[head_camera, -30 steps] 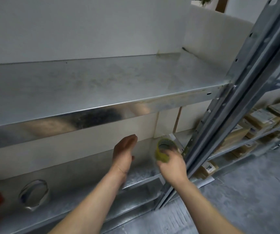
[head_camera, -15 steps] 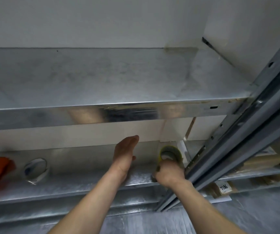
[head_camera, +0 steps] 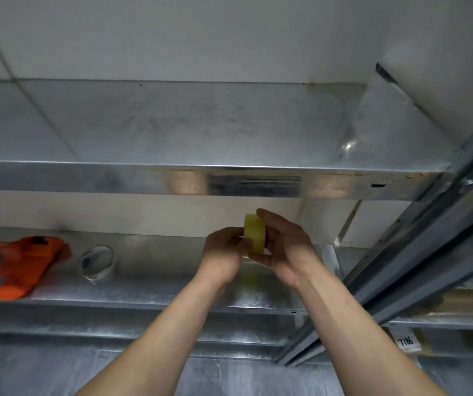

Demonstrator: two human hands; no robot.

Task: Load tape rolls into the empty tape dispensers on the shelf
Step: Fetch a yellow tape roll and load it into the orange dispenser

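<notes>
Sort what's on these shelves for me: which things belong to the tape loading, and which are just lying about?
Part of the job:
- yellowish tape roll, held between left hand and right hand
- orange tape dispenser on the lower shelf
- clear tape roll beside it

Just lying about:
- labelled boxes on the next rack
- upper shelf

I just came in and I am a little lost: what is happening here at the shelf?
A person holds a yellowish tape roll between the left hand and the right hand, in front of the lower metal shelf. An orange tape dispenser and a clear tape roll lie on that shelf further left, both untouched. The roll is not yet in a dispenser.
</notes>
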